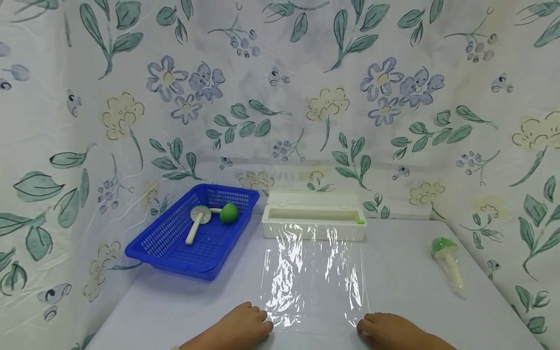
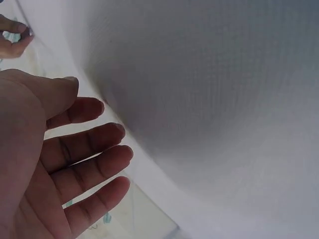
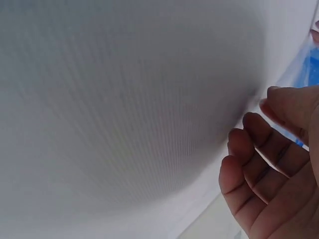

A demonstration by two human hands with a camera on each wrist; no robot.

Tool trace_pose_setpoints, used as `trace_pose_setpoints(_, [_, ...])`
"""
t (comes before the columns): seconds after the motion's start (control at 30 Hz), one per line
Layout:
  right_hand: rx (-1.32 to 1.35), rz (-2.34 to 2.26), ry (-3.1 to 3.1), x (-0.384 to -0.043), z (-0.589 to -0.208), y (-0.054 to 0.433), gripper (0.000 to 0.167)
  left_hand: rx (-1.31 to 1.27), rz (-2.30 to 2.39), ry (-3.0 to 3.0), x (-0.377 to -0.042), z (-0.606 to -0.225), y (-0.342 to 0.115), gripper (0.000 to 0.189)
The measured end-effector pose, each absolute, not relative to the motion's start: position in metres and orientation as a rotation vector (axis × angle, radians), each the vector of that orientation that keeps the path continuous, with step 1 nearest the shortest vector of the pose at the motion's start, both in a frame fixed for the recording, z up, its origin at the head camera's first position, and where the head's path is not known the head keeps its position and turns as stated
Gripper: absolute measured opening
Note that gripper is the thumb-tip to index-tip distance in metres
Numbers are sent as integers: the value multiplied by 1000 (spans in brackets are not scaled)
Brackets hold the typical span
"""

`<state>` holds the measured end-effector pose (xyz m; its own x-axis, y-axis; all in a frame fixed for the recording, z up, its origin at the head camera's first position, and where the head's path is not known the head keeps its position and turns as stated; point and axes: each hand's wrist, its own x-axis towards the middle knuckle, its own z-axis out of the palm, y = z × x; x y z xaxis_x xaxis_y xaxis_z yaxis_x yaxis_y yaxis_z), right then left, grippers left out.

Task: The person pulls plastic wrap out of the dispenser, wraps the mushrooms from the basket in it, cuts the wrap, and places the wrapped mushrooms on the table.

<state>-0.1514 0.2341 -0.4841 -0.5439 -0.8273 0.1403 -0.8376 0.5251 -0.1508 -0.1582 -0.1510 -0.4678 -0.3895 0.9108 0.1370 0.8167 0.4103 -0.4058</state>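
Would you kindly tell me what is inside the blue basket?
The blue basket holds one mushroom with its pale underside showing and a second mushroom with its green cap showing. They cover the floor beneath, so that part cannot be seen.

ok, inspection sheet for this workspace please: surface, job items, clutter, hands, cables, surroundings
Surface: flat white tabletop; no spills seen.
Film: clear glossy sheet drawn from the long white box, lid raised, toward the person.
Basket: blue plastic mesh basket, left of the box, holding a green-capped mushroom and a white-stemmed mushroom with pale underside showing.
Wrapped item: green-capped, pale-stemmed mushroom in clear wrap, far right.
Clutter: nothing seen.
Left hand: at film's near left corner; pinch unclear.
Right hand: at near right corner; pinch unclear.
Cables: nothing seen.
Surroundings: white floral-print sheeting behind and at both sides.
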Motion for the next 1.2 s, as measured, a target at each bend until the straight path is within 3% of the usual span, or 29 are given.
trace_pose_setpoints(0.4, [1276,568,-2818,-174,-454,241,9,-1352,317,-2508,-178,-431,-156,11])
trace_pose_setpoints(0.7, [1010,652,-2843,-224,-434,255,9,-1138,228,-2625,-223,-391,-171,9])
trace_pose_setpoints(1.2, [755,577,-2666,-303,-449,273,20,-904,-8,-2784,-303,-351,-195,15])
